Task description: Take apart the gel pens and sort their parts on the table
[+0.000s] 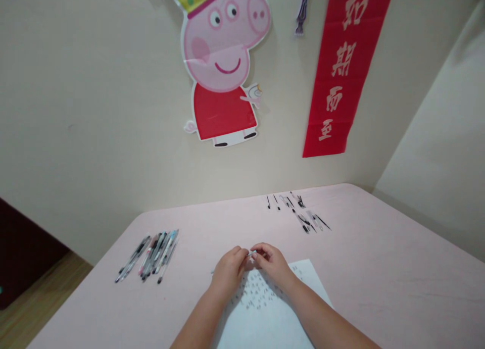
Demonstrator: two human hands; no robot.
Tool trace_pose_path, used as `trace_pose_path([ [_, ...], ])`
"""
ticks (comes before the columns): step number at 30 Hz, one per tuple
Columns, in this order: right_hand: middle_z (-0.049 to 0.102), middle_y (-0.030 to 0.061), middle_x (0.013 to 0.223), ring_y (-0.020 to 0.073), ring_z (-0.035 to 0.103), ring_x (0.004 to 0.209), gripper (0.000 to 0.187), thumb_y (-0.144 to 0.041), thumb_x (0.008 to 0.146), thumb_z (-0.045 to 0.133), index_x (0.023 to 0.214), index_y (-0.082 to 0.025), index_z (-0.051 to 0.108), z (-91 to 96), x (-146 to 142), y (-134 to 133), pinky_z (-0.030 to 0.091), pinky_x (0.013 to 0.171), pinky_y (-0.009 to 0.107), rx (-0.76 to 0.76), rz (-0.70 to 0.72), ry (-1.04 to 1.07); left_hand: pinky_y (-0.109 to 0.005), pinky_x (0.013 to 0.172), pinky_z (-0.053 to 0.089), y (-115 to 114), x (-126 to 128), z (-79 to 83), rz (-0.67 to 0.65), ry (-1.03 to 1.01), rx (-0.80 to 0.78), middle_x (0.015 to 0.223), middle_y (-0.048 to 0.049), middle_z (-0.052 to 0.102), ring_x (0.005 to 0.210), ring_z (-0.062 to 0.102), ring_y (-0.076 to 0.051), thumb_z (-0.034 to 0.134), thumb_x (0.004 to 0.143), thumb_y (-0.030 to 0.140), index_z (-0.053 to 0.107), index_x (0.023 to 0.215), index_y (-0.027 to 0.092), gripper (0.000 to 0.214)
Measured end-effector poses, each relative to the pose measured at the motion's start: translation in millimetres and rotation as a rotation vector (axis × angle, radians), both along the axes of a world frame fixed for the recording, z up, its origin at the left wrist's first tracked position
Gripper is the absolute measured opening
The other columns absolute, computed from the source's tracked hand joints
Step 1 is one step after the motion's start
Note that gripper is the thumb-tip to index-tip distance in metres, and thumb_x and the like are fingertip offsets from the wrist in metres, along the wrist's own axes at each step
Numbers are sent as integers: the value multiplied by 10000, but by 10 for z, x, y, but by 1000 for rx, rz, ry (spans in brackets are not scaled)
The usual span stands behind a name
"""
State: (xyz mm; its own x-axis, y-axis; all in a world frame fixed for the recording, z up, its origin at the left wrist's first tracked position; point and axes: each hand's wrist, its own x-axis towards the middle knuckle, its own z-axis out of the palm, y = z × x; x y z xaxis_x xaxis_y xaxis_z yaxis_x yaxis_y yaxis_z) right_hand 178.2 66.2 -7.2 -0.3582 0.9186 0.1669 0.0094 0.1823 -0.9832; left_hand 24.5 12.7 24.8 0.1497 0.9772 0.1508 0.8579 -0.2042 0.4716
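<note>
Both hands meet above the top edge of a white sheet of paper [265, 326] with several rows of small handwritten marks. My left hand [229, 268] is closed around a slim, pale pen [251, 253], whose far end pokes out on the left side of that hand. The fingertips of my right hand [273, 262] pinch the pen's other end. Most of its length is hidden by my fingers, so I cannot tell whether a cap is on it.
On the left of the pink table [113, 313] lies a group of several pens [157, 253]. Several pen parts and thin refills [303, 215] are spread at the back right. Behind stands a wall with a cartoon pig cutout [225, 106] and a red banner [333, 86].
</note>
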Motion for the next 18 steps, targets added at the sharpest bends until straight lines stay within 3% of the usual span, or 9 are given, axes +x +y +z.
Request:
trace_pose_path([
  [10, 657, 25, 722, 148, 574, 614, 201, -349, 719, 631, 813, -177, 674, -5, -11, -15, 475, 569, 263, -39, 5, 23, -252, 701, 388, 12, -38, 3, 29, 22, -12, 857, -46, 609, 800, 568, -161, 385, 912, 261, 633, 963, 220, 257],
  [15, 639, 22, 707, 157, 573, 620, 204, -347, 716, 627, 816, -175, 674, -39, -1, 23, 495, 596, 292, -14, -82, 5, -275, 779, 411, 14, -69, -55, 43, -13, -13, 982, -67, 625, 899, 578, -180, 417, 906, 282, 586, 1094, 207, 263],
  [18, 651, 32, 755, 177, 595, 663, 230, -373, 734, 618, 842, -176, 667, -82, 22, 60, 524, 641, 330, -7, -143, 13, -288, 799, 412, 19, -86, -85, 58, -8, 14, 987, -75, 628, 910, 577, -185, 419, 904, 253, 577, 1080, 191, 245],
])
